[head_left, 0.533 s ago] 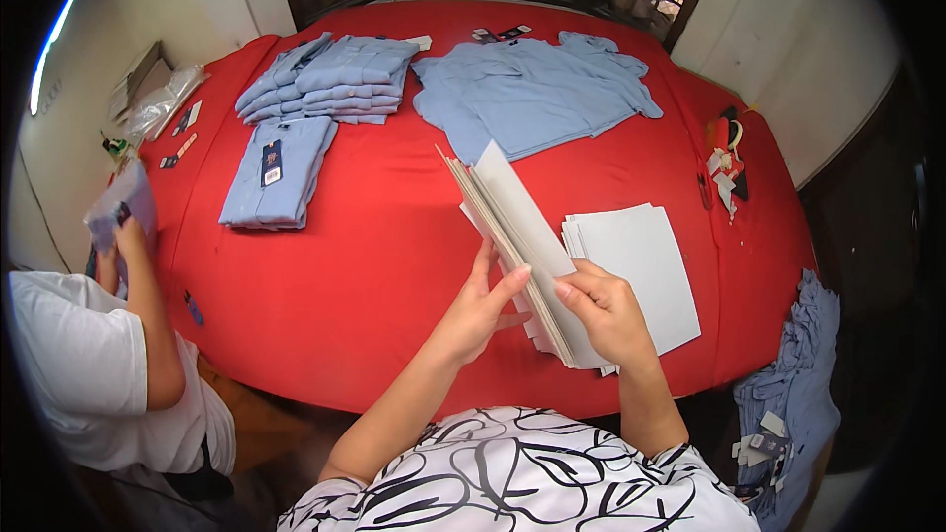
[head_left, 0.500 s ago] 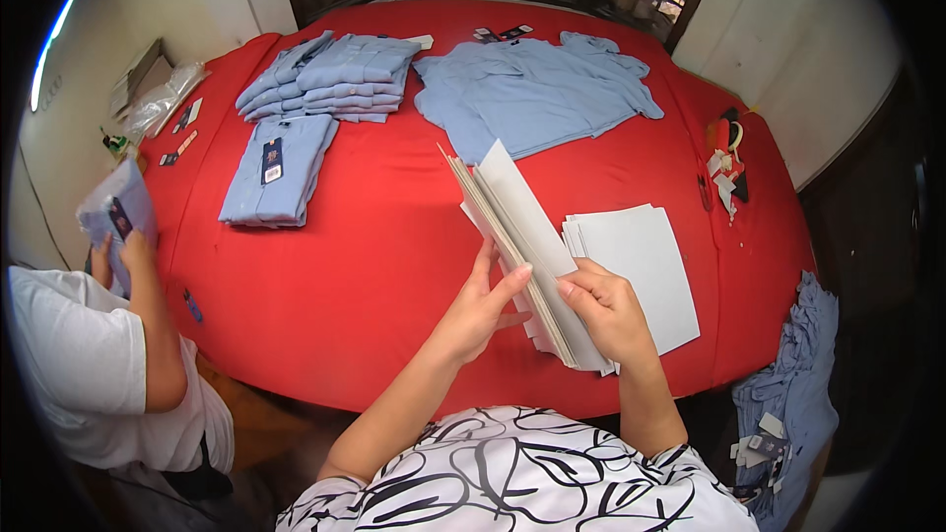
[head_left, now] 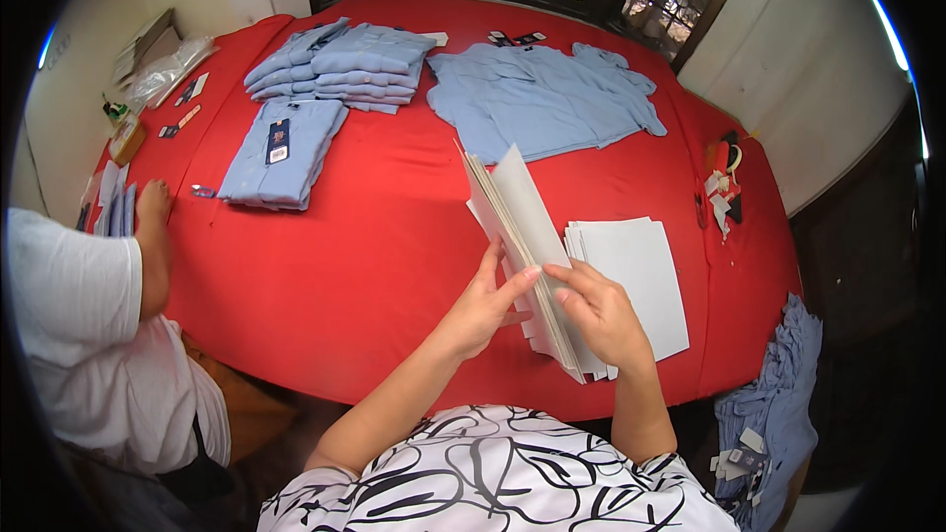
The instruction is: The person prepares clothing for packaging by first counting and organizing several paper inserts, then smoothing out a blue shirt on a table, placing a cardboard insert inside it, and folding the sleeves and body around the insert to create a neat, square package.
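Observation:
Tilted upright over the table's near edge is a stack of thin white and grey card sheets (head_left: 501, 227). My left hand (head_left: 483, 305) grips it from the left, thumb over the near edge and fingers behind. My right hand (head_left: 603, 313) is at the stack's right side, index finger and thumb at the edge of a white sheet (head_left: 527, 199) that fans apart from the rest. Part of that grip is hidden. Beside my right hand, a pile of white sheets (head_left: 636, 271) lies flat on the red cloth.
Folded blue shirts (head_left: 365, 69) are piled at the far left, with a tagged folded shirt (head_left: 296, 172) nearer. Loose blue shirts (head_left: 547, 99) spread at the far middle. More blue garments (head_left: 769, 404) hang at the right. A co-worker (head_left: 79, 286) stands at the left.
My right fingers have shifted up and left along the sheet's edge. The co-worker's hands have lowered with a packed blue garment to the table's left edge. The view has shifted slightly.

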